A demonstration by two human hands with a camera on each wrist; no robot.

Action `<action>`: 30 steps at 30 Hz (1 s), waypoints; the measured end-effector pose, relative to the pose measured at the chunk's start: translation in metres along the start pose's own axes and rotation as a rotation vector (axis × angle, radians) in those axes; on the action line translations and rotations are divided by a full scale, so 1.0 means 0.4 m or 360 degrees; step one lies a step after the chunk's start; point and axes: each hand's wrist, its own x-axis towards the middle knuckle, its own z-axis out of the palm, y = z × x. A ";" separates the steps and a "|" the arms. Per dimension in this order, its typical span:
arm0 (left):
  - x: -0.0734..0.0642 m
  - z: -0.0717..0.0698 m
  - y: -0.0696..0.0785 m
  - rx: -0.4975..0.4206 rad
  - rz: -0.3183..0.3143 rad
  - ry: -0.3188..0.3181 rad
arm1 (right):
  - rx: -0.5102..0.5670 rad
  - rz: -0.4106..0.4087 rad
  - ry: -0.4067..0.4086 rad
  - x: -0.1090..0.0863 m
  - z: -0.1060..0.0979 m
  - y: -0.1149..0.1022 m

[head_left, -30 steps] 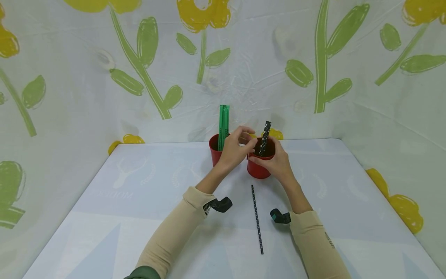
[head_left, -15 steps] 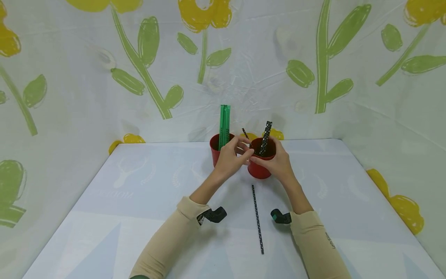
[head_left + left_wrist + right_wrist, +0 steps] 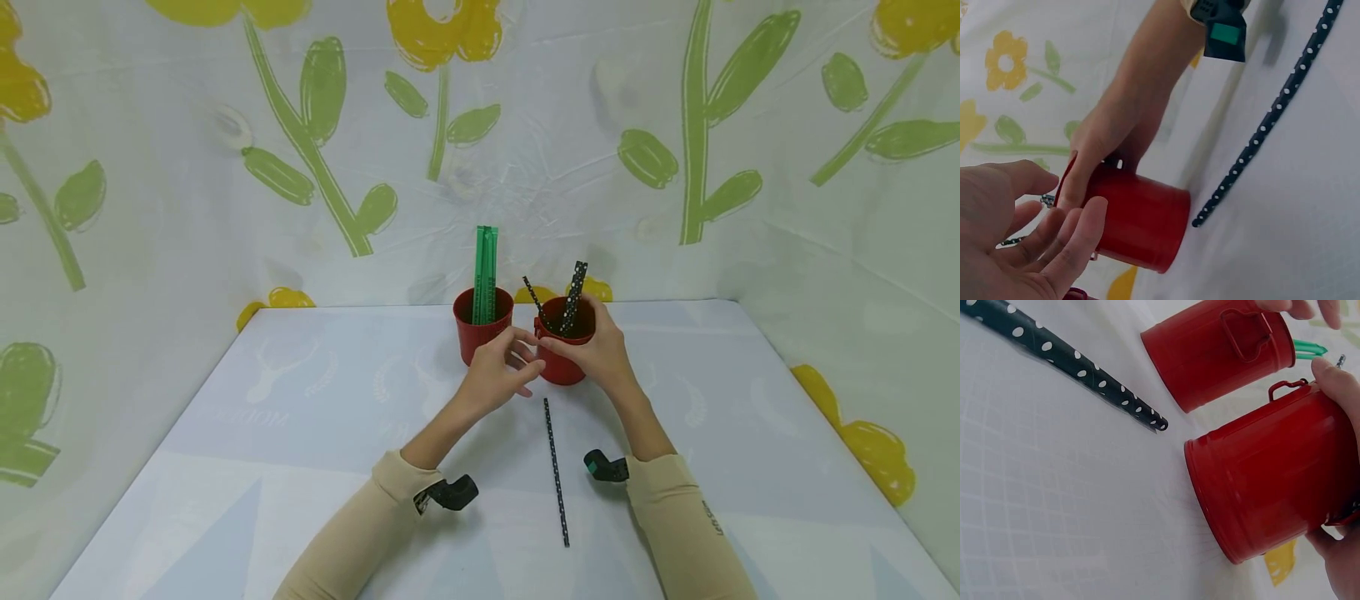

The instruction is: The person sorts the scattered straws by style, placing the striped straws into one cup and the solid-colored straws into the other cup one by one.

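Note:
My right hand (image 3: 600,350) grips the rim of the right red bucket (image 3: 561,367), thumb at the front and fingers round the far side. Several black straws with white dots (image 3: 573,298) stand in that bucket, one of them (image 3: 532,292) leaning left on its own. My left hand (image 3: 498,371) hovers in front of the two buckets with relaxed fingers and nothing in them; the left wrist view shows its fingers (image 3: 1079,250) loosely bent beside the bucket. On the table, nearer me, lies a single dotted black straw (image 3: 556,475).
Left of the gripped bucket stands another red bucket (image 3: 468,337) with green-wrapped sticks (image 3: 485,275) upright in it. Both buckets have wire handles on their sides, such as this handle (image 3: 1246,334). Behind the white table (image 3: 300,483) hangs a flowered curtain (image 3: 540,150).
My left hand has let go of a dotted straw, which now leans in the right bucket, and has drawn back toward me and down. My right hand stays on the bucket.

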 end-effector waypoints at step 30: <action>-0.036 0.024 -0.019 0.0303 -0.0318 -0.0366 | 0.0009 0.0021 -0.0015 0.002 0.001 0.005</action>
